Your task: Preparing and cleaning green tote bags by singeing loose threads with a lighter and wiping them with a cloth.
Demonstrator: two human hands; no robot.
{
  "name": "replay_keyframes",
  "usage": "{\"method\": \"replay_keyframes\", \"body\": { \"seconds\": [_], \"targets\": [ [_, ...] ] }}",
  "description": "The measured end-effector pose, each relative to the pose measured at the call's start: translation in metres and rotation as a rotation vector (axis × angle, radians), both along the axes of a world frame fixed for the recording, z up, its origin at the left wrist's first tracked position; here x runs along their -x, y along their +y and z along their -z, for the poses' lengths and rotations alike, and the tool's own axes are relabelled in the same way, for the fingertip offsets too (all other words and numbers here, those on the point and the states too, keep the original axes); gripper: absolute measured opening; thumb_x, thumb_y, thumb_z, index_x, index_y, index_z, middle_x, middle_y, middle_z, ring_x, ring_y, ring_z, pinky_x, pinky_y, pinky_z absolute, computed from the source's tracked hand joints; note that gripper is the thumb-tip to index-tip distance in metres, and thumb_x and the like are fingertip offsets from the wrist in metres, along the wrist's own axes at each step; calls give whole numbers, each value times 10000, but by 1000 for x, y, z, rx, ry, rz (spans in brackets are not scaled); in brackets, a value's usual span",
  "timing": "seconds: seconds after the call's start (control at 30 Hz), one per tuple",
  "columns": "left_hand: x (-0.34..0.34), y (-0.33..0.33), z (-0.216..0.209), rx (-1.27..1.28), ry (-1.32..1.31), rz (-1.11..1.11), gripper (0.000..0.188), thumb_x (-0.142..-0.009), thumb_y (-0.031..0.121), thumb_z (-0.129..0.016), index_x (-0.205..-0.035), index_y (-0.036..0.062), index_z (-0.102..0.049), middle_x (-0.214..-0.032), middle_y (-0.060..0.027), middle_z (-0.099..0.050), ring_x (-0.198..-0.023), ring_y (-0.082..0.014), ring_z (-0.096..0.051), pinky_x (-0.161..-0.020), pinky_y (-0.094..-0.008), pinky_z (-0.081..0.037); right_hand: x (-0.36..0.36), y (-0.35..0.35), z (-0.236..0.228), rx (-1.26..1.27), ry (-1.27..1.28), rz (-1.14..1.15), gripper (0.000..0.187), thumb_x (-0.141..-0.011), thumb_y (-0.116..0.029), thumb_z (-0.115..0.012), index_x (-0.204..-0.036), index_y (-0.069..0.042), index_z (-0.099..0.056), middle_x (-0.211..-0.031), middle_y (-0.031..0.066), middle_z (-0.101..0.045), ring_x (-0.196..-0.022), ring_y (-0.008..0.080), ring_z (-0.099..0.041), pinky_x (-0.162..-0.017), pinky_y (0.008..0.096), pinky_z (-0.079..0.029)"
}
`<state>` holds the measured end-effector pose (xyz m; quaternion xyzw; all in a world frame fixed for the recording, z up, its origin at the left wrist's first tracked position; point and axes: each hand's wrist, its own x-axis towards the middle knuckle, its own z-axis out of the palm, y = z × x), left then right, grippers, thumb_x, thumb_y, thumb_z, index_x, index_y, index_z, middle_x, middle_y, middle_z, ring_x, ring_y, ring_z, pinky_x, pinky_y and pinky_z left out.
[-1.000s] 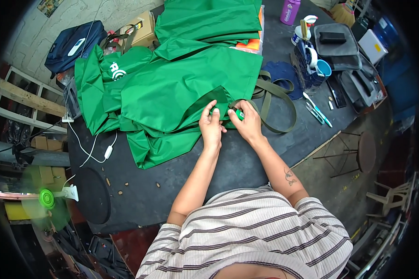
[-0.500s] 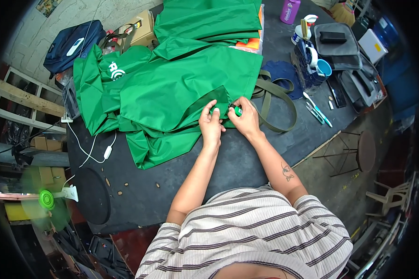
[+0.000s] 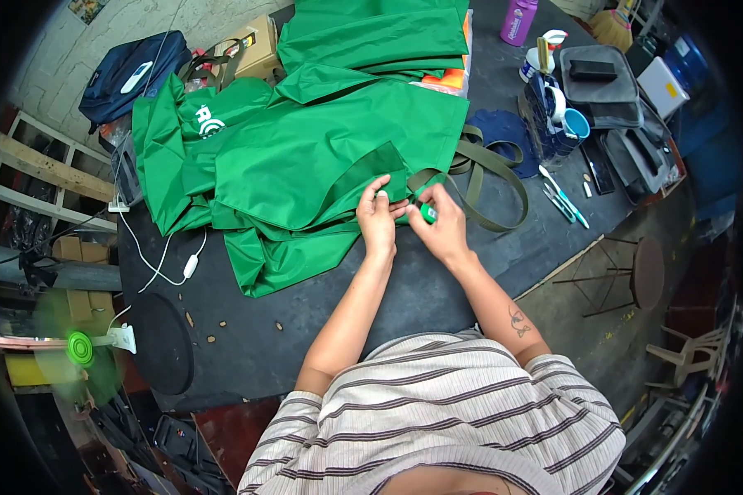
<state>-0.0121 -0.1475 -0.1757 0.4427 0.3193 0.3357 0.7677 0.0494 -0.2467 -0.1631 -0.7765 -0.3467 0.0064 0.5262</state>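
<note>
At green fabric point(image 3: 305, 157) edge: left hand point(image 3: 379, 221), right hand point(image 3: 442, 231) pinching olive strap point(image 3: 494, 169).

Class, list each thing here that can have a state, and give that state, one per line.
Green fabric: spread out, partly folded.
Olive strap: looped, lying loose.
Left hand: pinching the fabric edge.
Right hand: closed on a small green object.
Purple bottle: upright, capped.
Green fan: spinning, blurred.
</note>
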Motion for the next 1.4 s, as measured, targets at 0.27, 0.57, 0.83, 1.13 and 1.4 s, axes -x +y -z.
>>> {"method": "replay_keyframes", "body": {
  "seconds": [0.27, 0.57, 0.83, 1.13, 1.4],
  "targets": [
    [-2, -5, 6, -23, 11, -19, 309, -945, 6, -317, -992, -42, -618, -905, -102, -627, -705, -146, -614, -634, -246, -533, 4, 3, 12, 19, -91, 17, 231, -719, -159, -642, -857, -43, -498, -791, 120, -582, -692, 318, -612, -591, 411, -490],
    [-2, -6, 5, -31, 42, -42, 304, -945, 4, -326, -980, -41, -624, -918, -102, -623, -714, -147, -602, -619, -251, -528, 5, 4, 7, 35, -72, 11, 248, -719, -161, -653, -865, -38, -496, -806, 120, -568, -712, 332, -600, -598, 420, -481],
    [-1, -7, 9, -62, 52, -47, 309, -946, 7, -331, -969, -33, -637, -918, -90, -629, -713, -134, -594, -608, -243, -514, 8, 5, 6, 49, -90, -3, 265, -717, -166, -663, -868, -29, -494, -827, 126, -567, -726, 336, -598, -607, 423, -479],
    [64, 1, -43, -66, 2, -32, 262, -919, 92, -402, -941, 18, -653, -647, -21, -549, -524, -93, -530, -514, -241, -476, -15, -31, -84, -156, 272, -335, 298, -743, -218, -748, -837, -46, -524, -763, -18, -504, -752, 83, -466, -706, 245, -411],
    [118, 18, -73, -162, 31, -32, 349, -867, 59, -439, -1191, 14, -562, -566, 44, -461, -445, -50, -447, -414, -211, -412, -56, -12, -89, 371, -210, -645, 502, -676, -398, -770, -995, -48, -603, -971, 112, -582, -926, 299, -593, -795, 379, -475]
  ]
}}
